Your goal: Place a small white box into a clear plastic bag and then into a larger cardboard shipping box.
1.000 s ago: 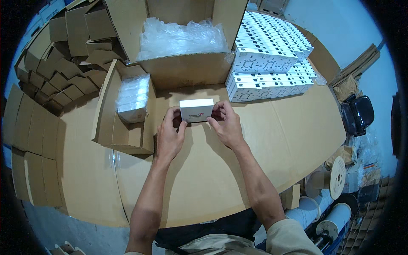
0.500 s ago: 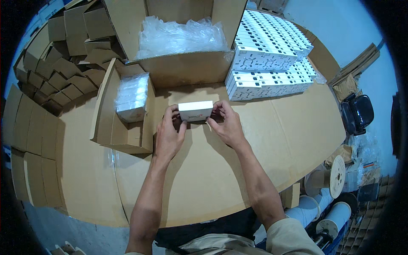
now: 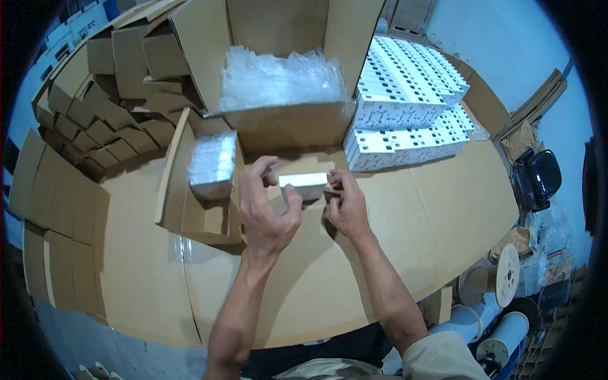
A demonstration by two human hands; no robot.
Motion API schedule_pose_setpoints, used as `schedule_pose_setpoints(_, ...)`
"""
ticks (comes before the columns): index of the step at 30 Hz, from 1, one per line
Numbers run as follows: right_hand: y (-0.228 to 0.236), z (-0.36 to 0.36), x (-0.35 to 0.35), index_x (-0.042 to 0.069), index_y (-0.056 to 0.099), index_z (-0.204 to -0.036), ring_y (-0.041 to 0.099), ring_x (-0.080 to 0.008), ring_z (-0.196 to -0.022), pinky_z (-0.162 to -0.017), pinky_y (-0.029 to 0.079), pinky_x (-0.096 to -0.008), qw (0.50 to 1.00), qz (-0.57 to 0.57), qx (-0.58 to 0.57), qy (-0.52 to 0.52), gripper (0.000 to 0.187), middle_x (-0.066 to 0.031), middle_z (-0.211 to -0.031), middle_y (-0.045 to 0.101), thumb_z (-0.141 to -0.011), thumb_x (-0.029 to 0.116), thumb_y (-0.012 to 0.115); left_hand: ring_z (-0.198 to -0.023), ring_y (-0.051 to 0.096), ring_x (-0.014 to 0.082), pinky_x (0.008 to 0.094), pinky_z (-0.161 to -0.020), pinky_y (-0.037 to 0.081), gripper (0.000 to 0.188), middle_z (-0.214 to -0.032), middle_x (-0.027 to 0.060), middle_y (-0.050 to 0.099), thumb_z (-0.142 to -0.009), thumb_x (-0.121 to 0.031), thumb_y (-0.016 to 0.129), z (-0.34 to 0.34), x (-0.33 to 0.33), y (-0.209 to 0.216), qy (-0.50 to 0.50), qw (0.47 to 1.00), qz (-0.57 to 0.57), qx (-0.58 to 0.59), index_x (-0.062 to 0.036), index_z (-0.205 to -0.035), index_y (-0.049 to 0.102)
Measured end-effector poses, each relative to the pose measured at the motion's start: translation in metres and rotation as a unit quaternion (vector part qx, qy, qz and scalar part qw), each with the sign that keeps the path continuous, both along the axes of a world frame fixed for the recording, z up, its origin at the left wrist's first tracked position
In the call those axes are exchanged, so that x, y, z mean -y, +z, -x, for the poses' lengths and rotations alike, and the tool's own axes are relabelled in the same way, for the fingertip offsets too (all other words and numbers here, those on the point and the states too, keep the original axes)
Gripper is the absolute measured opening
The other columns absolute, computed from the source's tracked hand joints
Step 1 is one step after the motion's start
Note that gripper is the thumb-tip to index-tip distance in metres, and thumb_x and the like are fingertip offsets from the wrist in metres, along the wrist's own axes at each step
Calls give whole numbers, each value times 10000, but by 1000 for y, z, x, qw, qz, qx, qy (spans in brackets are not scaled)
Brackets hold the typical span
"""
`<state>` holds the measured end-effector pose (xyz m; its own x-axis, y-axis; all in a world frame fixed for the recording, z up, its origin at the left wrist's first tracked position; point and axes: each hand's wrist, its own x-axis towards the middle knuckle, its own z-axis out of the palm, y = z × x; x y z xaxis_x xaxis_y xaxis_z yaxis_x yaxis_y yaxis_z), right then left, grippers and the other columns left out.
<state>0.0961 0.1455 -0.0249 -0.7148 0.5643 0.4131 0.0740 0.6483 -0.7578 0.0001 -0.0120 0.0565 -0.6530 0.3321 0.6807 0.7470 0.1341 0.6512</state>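
Small white box [image 3: 305, 183], oblong and thin-walled, sits raised just above the cardboard-covered table [image 3: 443, 215], caught between both hands in the head view. The left hand [image 3: 266, 209] curls over its near left end, its grip closed on that end with thumb and fingers. The right hand [image 3: 345, 206] pinches the right end, its grip likewise clamped on the box. Judging by its size and how easily fingertips carry it, the box looks light and fairly stiff, though its card walls would likely dent under a hard squeeze; the short ends seem the safest places to hold. Just left of the hands an open shallow carton [image 3: 190, 209] holds a plastic-wrapped bundle [image 3: 212, 163]. Behind stands a large open carton [image 3: 285, 120] filled with clear plastic bags [image 3: 278, 79], and to its right are stacked rows of white boxes [image 3: 405, 107]. Folded brown cartons [image 3: 107, 120] crowd the far left.
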Motion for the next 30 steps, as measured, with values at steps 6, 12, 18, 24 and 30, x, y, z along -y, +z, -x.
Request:
schedule_pose_setpoints(6,0,-4,0,6,539,-1183,627,-361,-944,-848,520,-443,999,-13,-22,-31,469,-175,-1022,611,-730,-114,526,-791,612,212,363,-772,507,183,-879,106,660,-841,-57,637,80,-75,67,44,998,-41,31,0,-1015,649)
schedule_pose_setpoints(12,-6,-1,2,8,548,-1170,630,-355,-947,-841,528,-444,999,-7,2,-32,455,-177,-1035,612,-727,-97,528,-841,710,233,366,-814,549,232,-939,141,749,-835,-65,663,210,-139,85,16,992,125,27,-35,-1058,719)
schedule_pose_setpoints(18,-3,-3,-2,4,566,-1144,639,-336,-950,-841,542,-430,999,4,-2,-34,439,-167,-1040,608,-719,-99,521,-1044,683,330,410,-927,542,317,-1138,193,706,-806,-124,722,238,-168,102,-156,891,411,-111,-51,-1114,726)
schedule_pose_setpoints(24,4,-2,-1,-2,566,-1135,647,-311,-949,-818,560,-413,999,17,6,-28,439,-157,-1051,607,-711,-113,523,-1166,625,306,402,-968,533,384,-1185,121,698,-753,-50,703,261,-180,94,-117,768,592,-217,-168,-1115,754)
schedule_pose_setpoints(30,0,-1,-3,2,569,-1117,644,-316,-950,-823,556,-413,1000,10,6,-29,413,-149,-1073,604,-721,-109,530,-939,676,381,462,-830,537,128,-959,205,701,-814,-99,718,277,-180,102,-139,840,470,-234,-31,-919,694)
